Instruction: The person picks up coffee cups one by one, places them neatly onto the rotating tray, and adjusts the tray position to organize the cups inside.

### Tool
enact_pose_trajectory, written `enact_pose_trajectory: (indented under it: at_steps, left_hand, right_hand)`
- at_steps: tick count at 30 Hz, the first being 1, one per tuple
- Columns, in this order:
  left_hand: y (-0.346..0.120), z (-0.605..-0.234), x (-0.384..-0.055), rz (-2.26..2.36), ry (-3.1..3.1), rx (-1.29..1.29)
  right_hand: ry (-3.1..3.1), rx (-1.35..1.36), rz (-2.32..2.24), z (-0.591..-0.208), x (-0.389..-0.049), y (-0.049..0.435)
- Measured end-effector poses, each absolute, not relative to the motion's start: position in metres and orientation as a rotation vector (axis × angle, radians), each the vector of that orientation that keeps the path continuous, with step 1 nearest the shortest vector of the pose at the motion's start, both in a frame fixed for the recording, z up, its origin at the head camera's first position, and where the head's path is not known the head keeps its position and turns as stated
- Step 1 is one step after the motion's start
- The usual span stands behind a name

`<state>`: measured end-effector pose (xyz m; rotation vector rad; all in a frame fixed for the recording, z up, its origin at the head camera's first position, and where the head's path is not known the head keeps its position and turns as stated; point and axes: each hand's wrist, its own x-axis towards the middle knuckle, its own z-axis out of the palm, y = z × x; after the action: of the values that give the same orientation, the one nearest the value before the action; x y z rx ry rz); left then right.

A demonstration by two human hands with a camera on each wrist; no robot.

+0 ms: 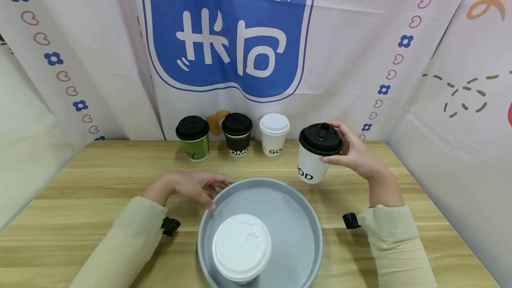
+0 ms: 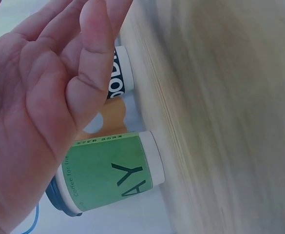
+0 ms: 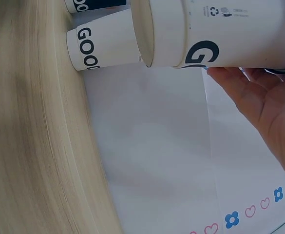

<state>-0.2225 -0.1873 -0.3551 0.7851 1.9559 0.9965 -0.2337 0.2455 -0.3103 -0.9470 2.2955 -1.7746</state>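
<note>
My right hand (image 1: 356,154) grips a white paper coffee cup (image 1: 311,166) with a black lid, thumb and fingers round its upper part. In the right wrist view this cup (image 3: 230,34) is lifted, its base above the wooden table. My left hand (image 1: 192,186) is at the far left rim of a round grey tray (image 1: 294,234), thumb tip right at the rim and fingers relaxed. The left wrist view shows the palm (image 2: 30,112) with nothing in it. Inside the tray, on its left side, stands a cup with a white lid (image 1: 242,247).
Along the table's back edge stand a green cup (image 1: 196,146) with a black lid, a black cup (image 1: 238,141) and a white cup (image 1: 274,139) with a white lid. A printed cloth (image 1: 340,57) hangs right behind them. The wooden table (image 1: 120,168) extends to both sides.
</note>
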Motion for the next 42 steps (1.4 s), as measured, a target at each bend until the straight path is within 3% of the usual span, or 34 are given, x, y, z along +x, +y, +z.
enact_pose_trajectory:
  at_steps: [29,42]
  left_hand:
    - [-0.177,-0.360,-0.231,1.036,2.024,0.766]
    - [-0.229,-0.350,-0.172,1.240,2.254,0.695]
  right_hand:
    - [2.310,-0.914,-1.744,-0.311,-0.229,0.241]
    - [2.285,-0.972,-1.787,-0.309,-0.232,0.243]
